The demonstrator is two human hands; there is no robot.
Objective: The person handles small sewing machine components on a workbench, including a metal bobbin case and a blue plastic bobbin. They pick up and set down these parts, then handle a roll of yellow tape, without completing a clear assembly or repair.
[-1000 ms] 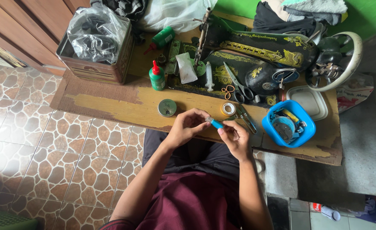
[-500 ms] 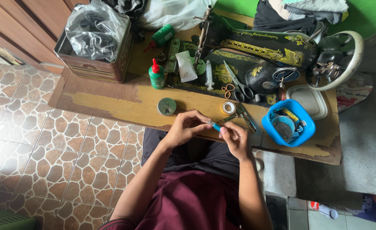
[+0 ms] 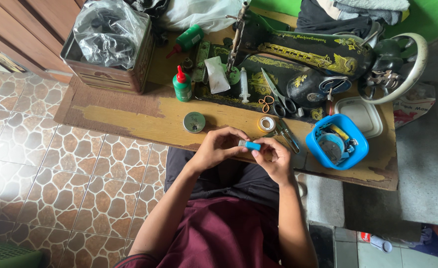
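Note:
Both my hands meet at the near edge of a worn yellow wooden table. My left hand and my right hand together pinch a small blue object with a pale end, held between the fingertips of both. Just beyond my fingers lie a small round spool of tape and a pair of snips. A round metal tin sits to the left of my left hand.
A black sewing machine with a hand wheel lies along the table's back. A blue tub of small parts and a white lid stand at the right. Scissors, a syringe, green bottles and a metal box holding a plastic bag are nearby.
My hands have stayed together on the blue object with only slight finger movement. The view has barely shifted.

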